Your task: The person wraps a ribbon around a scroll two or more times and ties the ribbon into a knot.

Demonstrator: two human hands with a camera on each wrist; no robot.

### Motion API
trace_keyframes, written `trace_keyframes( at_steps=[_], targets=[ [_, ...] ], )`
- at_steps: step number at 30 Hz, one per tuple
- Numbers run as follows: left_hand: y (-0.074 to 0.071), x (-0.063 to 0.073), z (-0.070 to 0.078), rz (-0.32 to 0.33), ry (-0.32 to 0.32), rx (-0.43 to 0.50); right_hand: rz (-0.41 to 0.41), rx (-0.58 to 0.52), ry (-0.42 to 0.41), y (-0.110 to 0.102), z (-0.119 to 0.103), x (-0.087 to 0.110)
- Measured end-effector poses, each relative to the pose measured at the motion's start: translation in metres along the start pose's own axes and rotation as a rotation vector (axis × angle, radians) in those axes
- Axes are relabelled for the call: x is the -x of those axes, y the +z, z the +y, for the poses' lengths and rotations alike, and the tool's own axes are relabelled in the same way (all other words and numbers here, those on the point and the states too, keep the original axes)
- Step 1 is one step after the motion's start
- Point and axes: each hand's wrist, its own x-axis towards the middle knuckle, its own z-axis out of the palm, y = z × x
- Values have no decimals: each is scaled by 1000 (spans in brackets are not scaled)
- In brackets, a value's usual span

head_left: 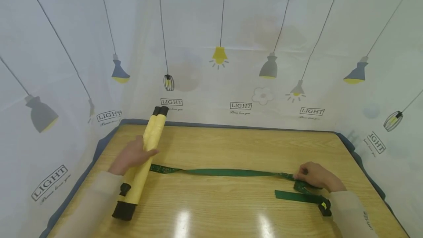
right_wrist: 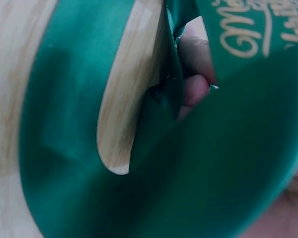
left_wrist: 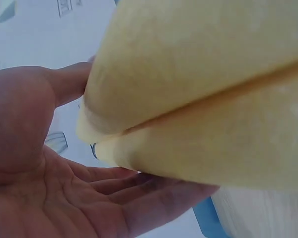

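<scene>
On the left, my left hand [head_left: 133,152] grips a pair of long yellow tubes [head_left: 151,139] with black ends, lying side by side and tilted up from the table. In the left wrist view the thumb and fingers lie on either side of the yellow tubes [left_wrist: 198,134], which fill much of the picture. A green ribbon [head_left: 228,172] runs across the table from beside the tubes to my right hand [head_left: 315,175], which pinches it. Gold lettering shows on the ribbon [right_wrist: 248,34] in the right wrist view, where a loop of it covers most of that hand.
The light wooden table [head_left: 231,208] has a blue-grey edge [head_left: 214,125]. White sheeting [head_left: 198,21] printed with hanging lamps stands at the back and both sides. The ribbon's loose end [head_left: 290,195] lies nearer me, by the right wrist.
</scene>
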Motion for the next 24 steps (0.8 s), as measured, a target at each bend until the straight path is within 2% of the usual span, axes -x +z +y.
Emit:
trace_keyframes(
  at_steps=[6, 15, 24],
  targets=[
    [16, -2, 22, 2, 20, 85, -5, -11, 6, 0, -1, 0],
    [45, -6, 63, 1, -15, 191, -1, 6, -13, 1, 2, -1],
    [80, -12, 103, 4, -38, 305, 7, 2, 7, 0, 1, 0]
  ],
)
